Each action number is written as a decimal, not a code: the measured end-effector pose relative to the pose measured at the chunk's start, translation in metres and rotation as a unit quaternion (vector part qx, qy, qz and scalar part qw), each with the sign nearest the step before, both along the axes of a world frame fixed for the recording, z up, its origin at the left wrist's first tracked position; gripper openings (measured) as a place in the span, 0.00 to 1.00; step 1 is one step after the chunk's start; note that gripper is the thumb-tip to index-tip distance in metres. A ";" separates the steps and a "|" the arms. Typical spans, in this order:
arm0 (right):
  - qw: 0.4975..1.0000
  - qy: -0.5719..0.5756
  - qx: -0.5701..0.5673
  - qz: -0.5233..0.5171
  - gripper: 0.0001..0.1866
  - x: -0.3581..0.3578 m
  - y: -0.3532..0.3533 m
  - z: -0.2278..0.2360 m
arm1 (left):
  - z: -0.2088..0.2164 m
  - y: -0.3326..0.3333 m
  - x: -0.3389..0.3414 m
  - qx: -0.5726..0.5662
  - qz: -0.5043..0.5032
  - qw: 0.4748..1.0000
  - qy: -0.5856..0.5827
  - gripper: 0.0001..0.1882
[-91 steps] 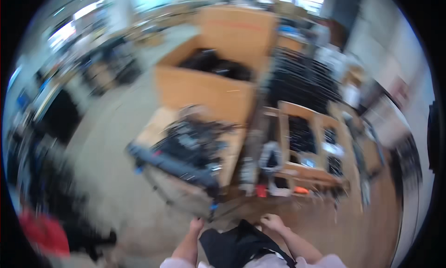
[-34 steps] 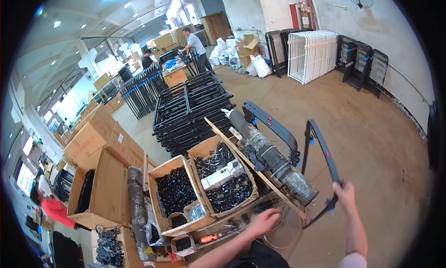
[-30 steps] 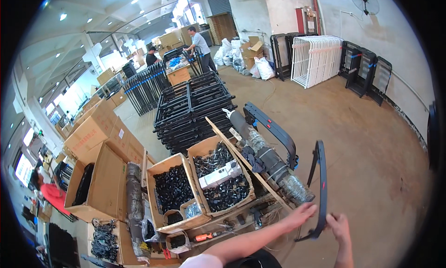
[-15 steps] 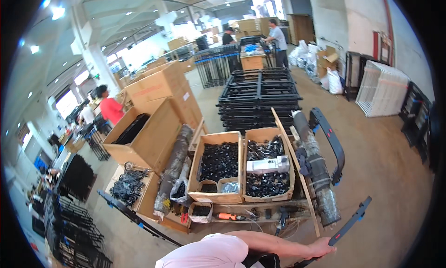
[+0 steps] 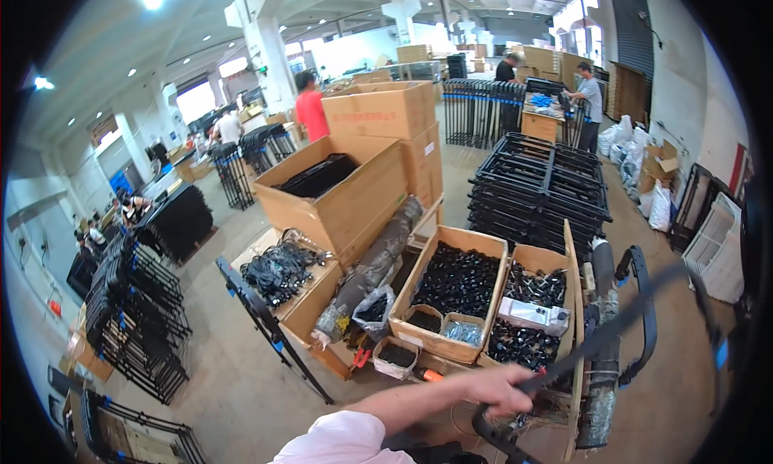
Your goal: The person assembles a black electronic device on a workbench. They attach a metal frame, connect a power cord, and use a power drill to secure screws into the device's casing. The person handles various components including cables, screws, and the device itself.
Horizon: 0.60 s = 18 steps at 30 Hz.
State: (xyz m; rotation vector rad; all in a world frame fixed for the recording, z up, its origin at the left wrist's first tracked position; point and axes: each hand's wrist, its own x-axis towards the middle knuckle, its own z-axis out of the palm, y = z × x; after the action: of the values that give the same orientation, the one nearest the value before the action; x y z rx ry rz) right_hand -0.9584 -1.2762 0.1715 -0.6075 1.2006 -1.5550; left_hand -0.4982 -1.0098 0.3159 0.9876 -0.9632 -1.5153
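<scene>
My left arm in a pale pink sleeve reaches across to the right. At its end my left hand (image 5: 501, 390) is closed round a black metal frame (image 5: 597, 342), its long bar slanting up to the right and smeared by motion. The frame passes above the front right of the workbench. Below it, partly covered, is a carton of black parts (image 5: 523, 342) with a white box (image 5: 533, 313) across it. Beside my forearm lies an orange-handled tool (image 5: 432, 375), largely hidden. My right hand is out of view.
Left of the parts stand a larger carton (image 5: 503, 259), a wrapped roll (image 5: 374, 259) and a black upright frame (image 5: 270, 335). A second wrapped roll (image 5: 600, 400) and a curved black frame (image 5: 644, 311) flank the right. Behind is a frame stack (image 5: 539, 182). Several people work farther off.
My view has turned left, so the scene sits farther right. My left hand has risen with the frame, which now crosses in front of the right-hand carton and roll.
</scene>
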 end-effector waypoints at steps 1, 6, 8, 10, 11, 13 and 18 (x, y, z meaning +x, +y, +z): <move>1.000 -0.014 -0.016 -0.003 0.20 0.000 0.000 0.012 | 0.014 0.019 0.022 -0.020 0.073 0.997 -0.002 0.12; 0.991 -0.098 -0.082 0.037 0.20 0.033 0.004 0.065 | -0.085 0.089 0.082 -0.012 0.524 0.836 -0.160 0.16; 0.981 -0.132 -0.122 0.072 0.20 0.051 0.007 0.082 | -0.127 0.113 0.093 0.086 0.619 0.766 -0.149 0.17; 0.992 -0.104 -0.073 0.020 0.16 0.124 0.051 0.120 | -0.136 0.149 0.118 0.106 0.702 0.684 -0.171 0.16; 0.987 -0.106 -0.081 0.094 0.16 0.122 0.047 0.112 | -0.133 0.166 0.131 0.102 0.735 0.645 -0.186 0.15; 0.966 -0.117 -0.071 0.217 0.15 0.148 0.054 0.081 | -0.158 0.218 0.178 0.167 0.729 0.642 -0.170 0.16; 0.928 -0.001 -0.060 0.368 0.08 0.285 0.114 0.047 | -0.192 0.341 0.287 0.307 0.707 0.574 -0.277 0.22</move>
State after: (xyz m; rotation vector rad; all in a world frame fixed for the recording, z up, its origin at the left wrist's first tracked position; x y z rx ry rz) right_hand -0.6739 -1.1625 0.2184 -0.9976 0.7382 -0.9819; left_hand -0.2110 -0.6687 0.1237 2.0595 0.2679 -0.0101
